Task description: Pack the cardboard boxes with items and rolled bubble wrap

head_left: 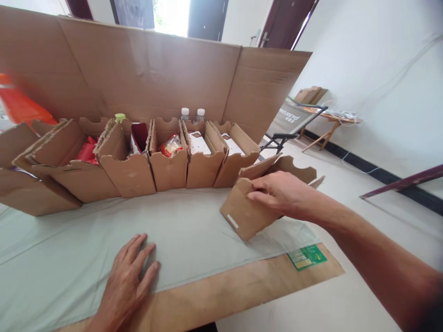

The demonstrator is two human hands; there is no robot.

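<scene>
Resting flat and released on the grey cloth [51,258] near the table's front edge: left hand [126,276]. Right hand [280,196] grasps the empty carton [249,210], tilted at the table's right edge; a slip could tip it off. Box row [166,159] contents half hidden; orange thing [19,103] far left blurred.
</scene>
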